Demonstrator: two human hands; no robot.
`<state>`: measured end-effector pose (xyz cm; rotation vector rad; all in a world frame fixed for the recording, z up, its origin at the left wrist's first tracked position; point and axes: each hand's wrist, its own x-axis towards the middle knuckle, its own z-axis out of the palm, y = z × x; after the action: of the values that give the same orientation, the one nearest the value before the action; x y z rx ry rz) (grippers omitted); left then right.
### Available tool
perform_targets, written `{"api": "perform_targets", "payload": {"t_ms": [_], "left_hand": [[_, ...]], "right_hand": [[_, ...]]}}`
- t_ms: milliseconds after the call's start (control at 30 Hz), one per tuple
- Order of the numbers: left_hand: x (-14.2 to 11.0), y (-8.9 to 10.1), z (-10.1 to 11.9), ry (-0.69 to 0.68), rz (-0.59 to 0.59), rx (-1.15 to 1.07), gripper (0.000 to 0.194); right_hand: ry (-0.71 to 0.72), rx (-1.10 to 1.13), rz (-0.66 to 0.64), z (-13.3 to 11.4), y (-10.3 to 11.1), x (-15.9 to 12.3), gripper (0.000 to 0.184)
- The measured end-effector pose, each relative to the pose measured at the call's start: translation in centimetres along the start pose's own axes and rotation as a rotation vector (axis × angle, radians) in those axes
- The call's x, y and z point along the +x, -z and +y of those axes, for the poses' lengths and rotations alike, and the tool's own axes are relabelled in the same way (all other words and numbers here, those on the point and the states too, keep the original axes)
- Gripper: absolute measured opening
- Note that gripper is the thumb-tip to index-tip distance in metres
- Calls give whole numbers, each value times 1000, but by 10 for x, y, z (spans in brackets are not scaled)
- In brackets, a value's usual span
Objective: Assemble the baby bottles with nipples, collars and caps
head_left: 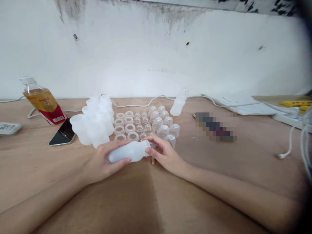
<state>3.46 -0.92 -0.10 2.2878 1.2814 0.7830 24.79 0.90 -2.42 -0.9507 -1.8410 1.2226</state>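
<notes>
My left hand is wrapped round a small white plastic bottle that lies sideways, neck pointing right. My right hand pinches at the bottle's neck, its fingers closed on a small clear part that I cannot make out. Just behind the hands lie rows of white rings, small clear teats and clear dome caps. A cluster of empty white bottles stands to the left of them. One assembled bottle stands further back.
A drink bottle with a red and yellow label leans at the far left beside a phone and a white object. White cables run along the wall. A blurred item lies to the right; yellow things sit far right.
</notes>
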Motion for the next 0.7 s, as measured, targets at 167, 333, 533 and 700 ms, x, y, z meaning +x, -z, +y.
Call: {"api": "perform_targets", "payload": {"t_ms": [167, 333, 533, 700], "left_hand": [[1, 1, 2, 40, -10, -18, 36], [-1, 1, 0, 10, -1, -8, 37], [0, 0, 0, -34, 27, 19, 38], [1, 0, 3, 23, 52, 12, 36]], "right_hand": [[220, -176, -25, -10, 5, -5, 33], [77, -8, 70, -2, 2, -2, 30], [-9, -7, 6, 1, 0, -2, 27], [100, -41, -46, -8, 1, -4, 41]]}}
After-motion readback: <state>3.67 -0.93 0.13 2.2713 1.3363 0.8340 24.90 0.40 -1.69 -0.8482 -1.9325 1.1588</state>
